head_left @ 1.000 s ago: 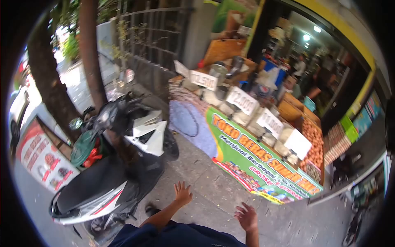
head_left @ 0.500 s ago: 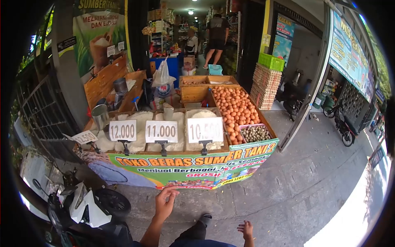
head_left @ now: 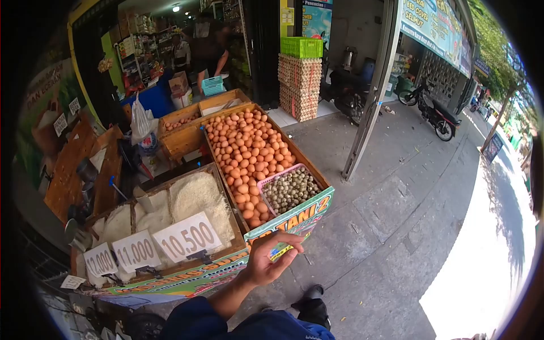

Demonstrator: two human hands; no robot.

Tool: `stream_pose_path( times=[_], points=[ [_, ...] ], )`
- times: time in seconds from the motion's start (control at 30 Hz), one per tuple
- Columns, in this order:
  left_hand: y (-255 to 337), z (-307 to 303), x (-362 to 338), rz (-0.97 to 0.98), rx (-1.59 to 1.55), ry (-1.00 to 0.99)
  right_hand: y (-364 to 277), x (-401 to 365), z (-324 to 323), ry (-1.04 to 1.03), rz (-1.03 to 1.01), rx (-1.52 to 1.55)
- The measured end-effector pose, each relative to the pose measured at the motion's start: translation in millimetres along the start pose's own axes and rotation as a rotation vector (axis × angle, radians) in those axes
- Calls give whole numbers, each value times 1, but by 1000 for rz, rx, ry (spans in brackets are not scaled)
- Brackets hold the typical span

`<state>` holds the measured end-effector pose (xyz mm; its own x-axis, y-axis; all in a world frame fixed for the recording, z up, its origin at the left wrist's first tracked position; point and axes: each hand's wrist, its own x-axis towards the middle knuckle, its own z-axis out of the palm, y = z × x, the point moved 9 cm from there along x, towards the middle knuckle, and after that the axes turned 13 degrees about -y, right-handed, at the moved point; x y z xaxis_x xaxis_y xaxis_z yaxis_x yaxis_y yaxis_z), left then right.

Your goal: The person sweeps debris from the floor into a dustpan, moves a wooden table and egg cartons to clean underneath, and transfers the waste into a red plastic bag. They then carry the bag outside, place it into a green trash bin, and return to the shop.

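Note:
My left hand is held out in front of the stall's front corner, its fingers loosely bent and the thumb apart from them. Nothing shows between the fingers. Behind it in the view is a wooden bin of brown eggs, with a pink basket of small speckled eggs at its near end. To the left are bins of white rice, fronted by price cards, the nearest being the 10.500 card. I cannot see my right hand.
Stacked egg trays carry a green crate. A metal post stands on the paving right of the stall. Inside the shop, a person bends near a light-blue basket. A motorbike is parked farther right.
My view has swung right and come closer to the eggs. My left hand has come up in front of the stall corner. My right hand has left the view. The person inside now bends down.

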<state>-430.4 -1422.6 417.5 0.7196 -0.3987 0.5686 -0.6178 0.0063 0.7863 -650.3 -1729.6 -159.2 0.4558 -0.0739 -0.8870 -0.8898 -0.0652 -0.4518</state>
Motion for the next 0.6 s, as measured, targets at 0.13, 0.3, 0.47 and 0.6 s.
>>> stream_pose_path(
  times=[0.13, 0.3, 0.47, 0.6],
  points=[
    [-183, 98, 80, -445, -130, -493, -50, 48, -53, 25, 11, 108],
    [-435, 209, -61, -1389, 125, -1054, -99, 90, -160, 97, 99, 226],
    [-517, 237, -53, -1353, 356, -904, -168, 144, -271, 180, 154, 348],
    [-547, 252, 65, -1223, 448, -821, -323, 214, -350, 171, -32, 312]
  ],
)
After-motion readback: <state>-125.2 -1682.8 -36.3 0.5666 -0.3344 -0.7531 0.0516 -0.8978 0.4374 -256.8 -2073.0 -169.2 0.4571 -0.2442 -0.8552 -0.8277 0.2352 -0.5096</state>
